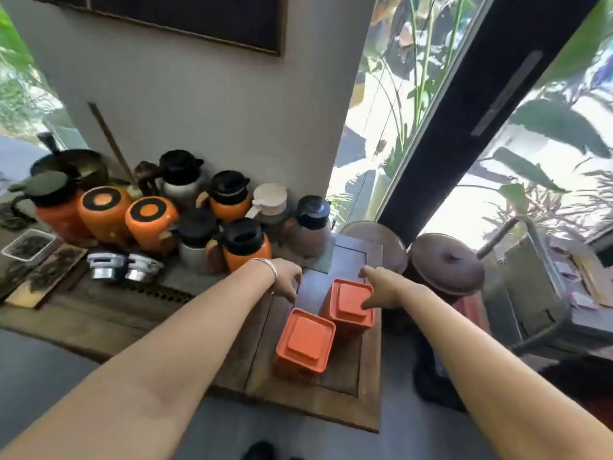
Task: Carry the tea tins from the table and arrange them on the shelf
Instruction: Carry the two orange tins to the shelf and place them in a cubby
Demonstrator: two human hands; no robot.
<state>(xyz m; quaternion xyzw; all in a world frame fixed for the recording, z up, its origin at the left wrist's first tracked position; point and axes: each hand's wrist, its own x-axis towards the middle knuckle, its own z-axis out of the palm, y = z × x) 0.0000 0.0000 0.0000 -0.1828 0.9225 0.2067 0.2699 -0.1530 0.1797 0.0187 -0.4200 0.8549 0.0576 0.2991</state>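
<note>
Two square orange tea tins stand on a dark wooden top (345,396). The near tin (305,341) stands free, with neither hand on it. The far tin (350,303) has my right hand (381,287) over its right side, thumb on the lid edge and fingers spread past its far corner. My left hand (287,277), with a thin bangle on the wrist, hovers just left of the far tin with its fingers curled down and holds nothing. Whether the right hand truly grips the tin is unclear.
A crowd of orange, silver and brown flasks (232,224) with black lids stands to the left against the wall. Two brown clay jars (446,260) sit right of the wooden top. A metal chair (530,293) and a glass window lie further right.
</note>
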